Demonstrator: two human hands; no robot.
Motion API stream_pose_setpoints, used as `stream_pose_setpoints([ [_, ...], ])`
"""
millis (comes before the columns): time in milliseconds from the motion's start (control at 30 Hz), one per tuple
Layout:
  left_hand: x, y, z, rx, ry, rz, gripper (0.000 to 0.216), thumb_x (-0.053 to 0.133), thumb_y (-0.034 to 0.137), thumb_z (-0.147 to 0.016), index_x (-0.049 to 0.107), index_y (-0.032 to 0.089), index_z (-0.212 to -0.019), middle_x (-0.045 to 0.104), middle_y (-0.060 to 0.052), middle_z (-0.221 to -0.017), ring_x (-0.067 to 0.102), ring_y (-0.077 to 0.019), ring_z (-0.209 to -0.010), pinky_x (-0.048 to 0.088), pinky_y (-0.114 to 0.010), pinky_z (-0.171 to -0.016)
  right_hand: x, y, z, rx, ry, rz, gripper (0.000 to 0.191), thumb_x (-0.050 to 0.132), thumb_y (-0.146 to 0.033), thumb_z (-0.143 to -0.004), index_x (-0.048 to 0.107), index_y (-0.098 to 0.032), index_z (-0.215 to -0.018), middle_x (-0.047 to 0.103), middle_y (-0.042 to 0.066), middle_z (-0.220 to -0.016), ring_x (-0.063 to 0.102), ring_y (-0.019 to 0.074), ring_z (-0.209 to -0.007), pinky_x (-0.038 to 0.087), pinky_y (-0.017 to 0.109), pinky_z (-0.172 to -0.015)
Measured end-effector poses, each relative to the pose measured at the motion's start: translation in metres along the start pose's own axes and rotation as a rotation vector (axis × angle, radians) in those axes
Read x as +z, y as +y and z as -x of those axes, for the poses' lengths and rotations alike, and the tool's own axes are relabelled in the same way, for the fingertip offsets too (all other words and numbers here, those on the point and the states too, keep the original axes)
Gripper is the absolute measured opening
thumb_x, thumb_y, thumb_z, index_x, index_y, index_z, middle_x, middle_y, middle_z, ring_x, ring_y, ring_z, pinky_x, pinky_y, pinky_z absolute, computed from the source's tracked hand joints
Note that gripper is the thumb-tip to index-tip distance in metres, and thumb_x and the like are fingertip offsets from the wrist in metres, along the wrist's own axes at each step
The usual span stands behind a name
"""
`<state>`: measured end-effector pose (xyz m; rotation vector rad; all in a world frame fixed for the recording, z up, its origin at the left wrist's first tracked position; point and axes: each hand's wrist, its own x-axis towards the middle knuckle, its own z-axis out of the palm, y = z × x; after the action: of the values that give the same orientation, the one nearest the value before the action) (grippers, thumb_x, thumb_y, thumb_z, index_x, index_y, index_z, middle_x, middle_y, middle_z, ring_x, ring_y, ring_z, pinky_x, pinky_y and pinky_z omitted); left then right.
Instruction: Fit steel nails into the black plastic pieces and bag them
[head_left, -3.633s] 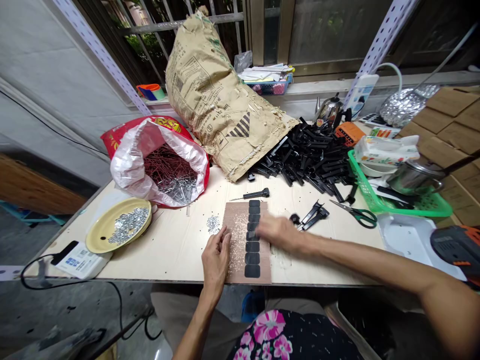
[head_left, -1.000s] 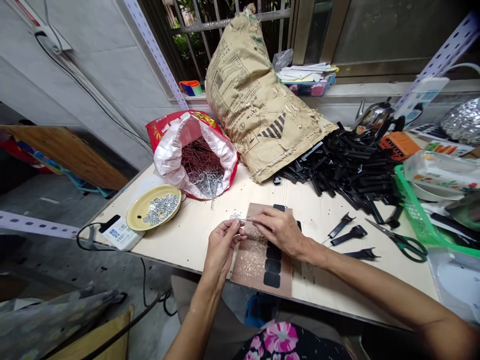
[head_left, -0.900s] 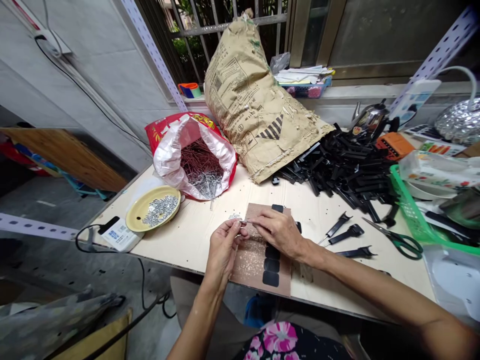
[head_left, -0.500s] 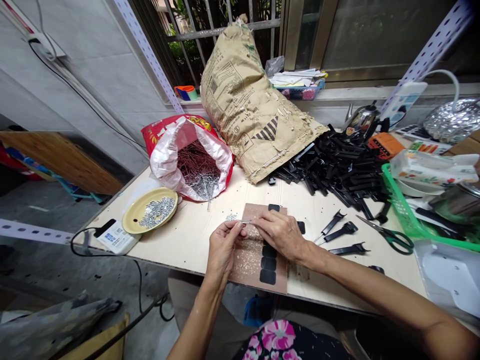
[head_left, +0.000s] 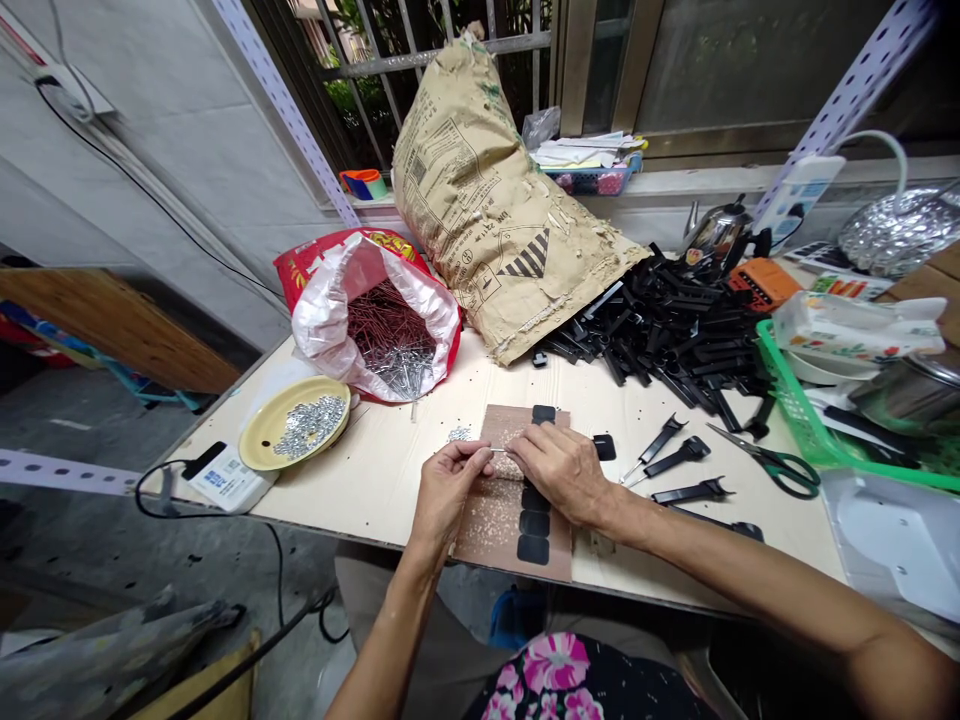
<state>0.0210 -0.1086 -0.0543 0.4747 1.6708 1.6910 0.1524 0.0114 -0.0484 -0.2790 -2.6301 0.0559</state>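
A thin silvery metal pin [head_left: 498,450] bridges my two hands above a brown board [head_left: 487,550]. My left hand [head_left: 444,492] is closed, pinching the pin's left end between thumb and forefinger. My right hand [head_left: 561,468] is closed at the other end, its fingertips partly hidden. On the board, black rounded-square pads [head_left: 534,524] run in a column, partly under my right hand, and pale specks are scattered beside them. A small pile of tiny silvery parts [head_left: 459,433] lies just beyond my left hand. Several black plastic pieces with metal pins [head_left: 677,459] rest right of my right hand.
A yellow plate [head_left: 251,430] of small metal parts and a red bag [head_left: 301,262] of pins stand at left. A paper sack [head_left: 480,200] leans behind, beside heaped black parts [head_left: 675,330]. Scissors [head_left: 780,465] and a green basket [head_left: 795,405] are at right.
The view has shifted slightly. Another black piece with a metal pin shows more fully near the front right of the table. Both hands stay together at the pin.
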Motion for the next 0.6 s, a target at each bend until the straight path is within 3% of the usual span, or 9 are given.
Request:
stream_pose_setpoints([
  [600,0.004,-0.011,0.001,-0.007,0.001,0.015,0.029,0.075,0.032,-0.065,0.069,0.013,-0.086,0.066,-0.001,-0.062,0.06,-0.0101,-0.059,0.049,-0.022,-0.063,0.008,-0.004,0.007,0.089,-0.009,-0.067,0.021,0.041,-0.026,-0.096,0.059,-0.019,-0.087,0.06,0.004,-0.08,0.052,0.0148,-0.075,0.033,0.027,-0.063],
])
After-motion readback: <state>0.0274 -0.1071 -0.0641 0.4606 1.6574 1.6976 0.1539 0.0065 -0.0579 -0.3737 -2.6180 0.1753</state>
